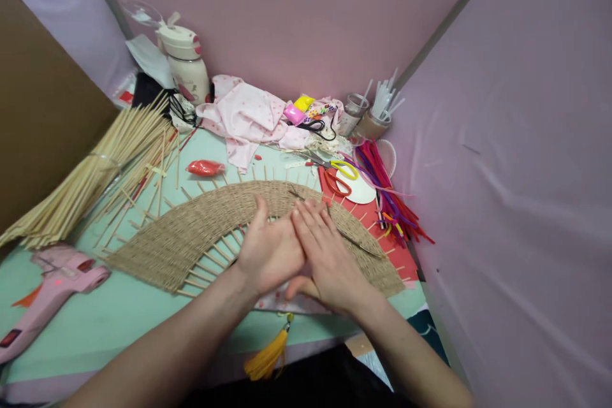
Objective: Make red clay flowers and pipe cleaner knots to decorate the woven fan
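Observation:
My left hand (273, 248) is turned palm up with its thumb stuck out and its fingers stretched. Across its fingers lies my right hand (327, 255), flat, palm down, thumb apart. Whether anything sits between the two palms is hidden. Both hands are above a curved, fan-shaped woven panel (201, 233) of tan cord on thin wooden sticks. A thin dark strand (358, 243) rests on the panel's right part. Just below the hands, a patterned pink cloth (291, 301) shows, and a yellow tassel (268, 354) hangs at the table's front edge.
A pink glue gun (57, 293) and a bundle of wooden sticks (90, 178) lie left. Behind the panel are a red packet (205, 167), pink fabric (253, 111) and a white bottle (189, 70). Scissors (342, 172) and pipe cleaners (389, 185) lie right, near a wall.

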Motion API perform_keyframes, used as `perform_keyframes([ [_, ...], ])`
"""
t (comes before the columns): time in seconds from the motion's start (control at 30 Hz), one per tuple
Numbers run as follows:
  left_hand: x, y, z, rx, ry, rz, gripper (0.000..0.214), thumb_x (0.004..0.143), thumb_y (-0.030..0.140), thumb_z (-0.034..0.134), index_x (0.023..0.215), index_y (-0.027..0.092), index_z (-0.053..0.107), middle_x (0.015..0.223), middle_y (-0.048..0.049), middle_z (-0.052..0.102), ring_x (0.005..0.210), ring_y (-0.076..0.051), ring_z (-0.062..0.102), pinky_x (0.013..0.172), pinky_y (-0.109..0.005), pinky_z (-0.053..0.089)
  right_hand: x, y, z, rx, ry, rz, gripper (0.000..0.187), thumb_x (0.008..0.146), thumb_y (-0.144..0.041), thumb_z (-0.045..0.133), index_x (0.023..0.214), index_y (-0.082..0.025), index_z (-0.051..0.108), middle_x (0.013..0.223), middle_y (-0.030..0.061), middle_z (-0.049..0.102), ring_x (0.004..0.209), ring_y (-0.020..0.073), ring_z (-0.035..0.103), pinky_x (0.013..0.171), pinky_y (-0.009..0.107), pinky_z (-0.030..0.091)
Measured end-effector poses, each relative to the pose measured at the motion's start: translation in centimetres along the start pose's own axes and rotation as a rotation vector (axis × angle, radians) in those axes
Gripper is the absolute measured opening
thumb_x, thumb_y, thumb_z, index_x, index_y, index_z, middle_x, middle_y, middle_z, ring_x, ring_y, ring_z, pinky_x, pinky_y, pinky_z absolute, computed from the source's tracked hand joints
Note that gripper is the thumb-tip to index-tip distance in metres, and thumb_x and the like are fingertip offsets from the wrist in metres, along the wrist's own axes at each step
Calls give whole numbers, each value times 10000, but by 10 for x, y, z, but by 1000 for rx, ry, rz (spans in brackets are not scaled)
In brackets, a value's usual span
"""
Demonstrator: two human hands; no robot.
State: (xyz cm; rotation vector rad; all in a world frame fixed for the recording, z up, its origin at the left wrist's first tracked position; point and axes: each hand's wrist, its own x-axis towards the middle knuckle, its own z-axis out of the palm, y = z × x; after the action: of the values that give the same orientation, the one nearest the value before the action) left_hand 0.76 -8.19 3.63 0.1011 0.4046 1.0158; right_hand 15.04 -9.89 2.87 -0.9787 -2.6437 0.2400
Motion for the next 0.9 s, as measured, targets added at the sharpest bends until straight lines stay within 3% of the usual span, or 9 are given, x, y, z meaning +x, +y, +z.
perform_keyframes([
  [0.17, 3, 1, -3, 35, 24, 17, 835, 870, 689, 316, 1431, 73, 372, 1466, -187, 471, 1410, -235, 370, 1148, -345, 301, 0, -2, 0, 36, -48, -161, 1027, 795, -768, 453, 1492, -37, 268, 1551, 196, 308, 1475, 281, 208, 1204, 457, 217],
  [0.23, 2, 3, -4, 35, 19, 63, 821, 878, 680, 309, 1432, 77, 365, 1469, -181, 468, 1413, -240, 365, 1149, -356, 305, 0, 0, 0, 24, -54, -115, 1033, 787, -782, 433, 1496, -48, 267, 1541, 199, 328, 1469, 282, 228, 1202, 463, 220],
  [0.33, 3, 0, -4, 18, -9, -35, 869, 850, 736, 289, 1398, 72, 410, 1460, -204, 469, 1417, -287, 353, 1150, -415, 303, 2, 2, -2, -4, -28, 0, 1139, 727, -844, 374, 1499, -17, 240, 1556, 228, 270, 1476, 314, 186, 1209, 494, 172],
  [0.4, 4, -2, -5, 12, -11, -89, 885, 846, 745, 280, 1385, 57, 423, 1462, -222, 459, 1407, -293, 370, 1151, -410, 296, 2, 0, -2, 9, -35, -50, 1157, 722, -854, 364, 1501, -9, 227, 1570, 217, 237, 1484, 305, 155, 1218, 474, 147],
  [0.5, 5, 3, -7, 4, 1, -7, 829, 880, 689, 286, 1409, 59, 390, 1482, -202, 444, 1401, -249, 386, 1153, -350, 292, -1, 0, -2, 34, -76, -159, 1079, 770, -817, 386, 1506, -41, 237, 1565, 179, 281, 1484, 265, 175, 1222, 441, 157],
  [0.57, 5, 3, -7, -12, -16, 27, 817, 885, 678, 293, 1425, 70, 369, 1482, -189, 449, 1406, -243, 378, 1154, -360, 294, -2, 3, -3, 17, -79, -113, 1076, 771, -815, 380, 1504, -40, 238, 1558, 189, 290, 1482, 270, 184, 1217, 458, 165],
  [0.67, 6, -3, -5, -51, -68, -91, 904, 851, 744, 280, 1429, 55, 358, 1467, -211, 460, 1411, -287, 363, 1159, -427, 279, 2, 6, -6, -10, -54, 1, 1120, 754, -833, 361, 1508, -20, 208, 1569, 218, 234, 1484, 302, 158, 1214, 492, 137],
  [0.73, 8, -5, -5, -62, -41, -139, 960, 836, 776, 245, 1428, 27, 353, 1453, -232, 468, 1405, -293, 372, 1170, -420, 251, 3, 4, -7, 6, -64, -40, 1110, 766, -826, 372, 1508, -18, 210, 1577, 206, 220, 1489, 294, 138, 1220, 469, 125],
  [0.9, 9, 4, -7, -120, 12, -23, 932, 865, 746, 216, 1457, 33, 308, 1470, -227, 447, 1397, -273, 388, 1179, -397, 225, -1, 7, -4, 3, -119, -122, 1087, 767, -825, 363, 1501, -34, 244, 1573, 183, 256, 1491, 268, 141, 1218, 452, 145],
])
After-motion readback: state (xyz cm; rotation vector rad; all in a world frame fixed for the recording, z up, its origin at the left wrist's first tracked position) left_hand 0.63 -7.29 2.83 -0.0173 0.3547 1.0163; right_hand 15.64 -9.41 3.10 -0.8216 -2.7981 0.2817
